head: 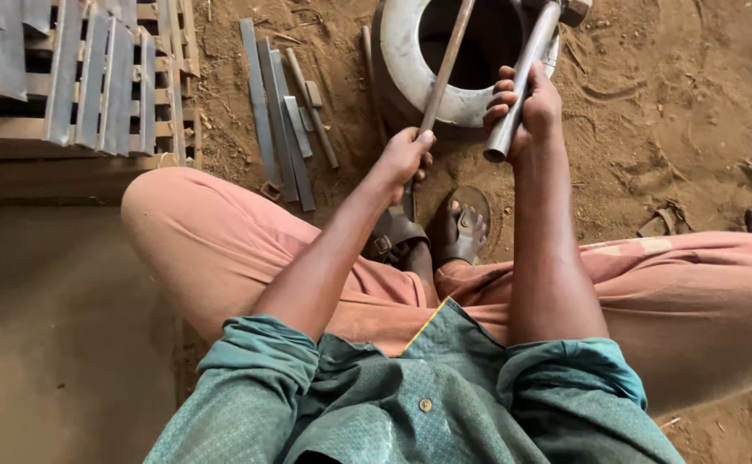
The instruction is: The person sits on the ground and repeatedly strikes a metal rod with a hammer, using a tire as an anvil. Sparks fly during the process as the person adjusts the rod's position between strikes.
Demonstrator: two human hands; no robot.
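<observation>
My left hand (406, 156) grips a long thin metal rod (447, 64) that slants up into the dark opening of a thick round metal ring (401, 60) standing on the dirt. My right hand (526, 107) is closed around the grey pipe handle of a hammer (526, 73), whose head sits near the ring's upper right rim at the frame's top. Both hands are in front of the ring, above my sandalled feet (444, 232).
I sit with knees spread in salmon trousers (213, 241) on sandy ground. Several flat metal strips (281, 120) lie on the dirt left of the ring. A rack of metal bars and slats (84, 77) fills the upper left.
</observation>
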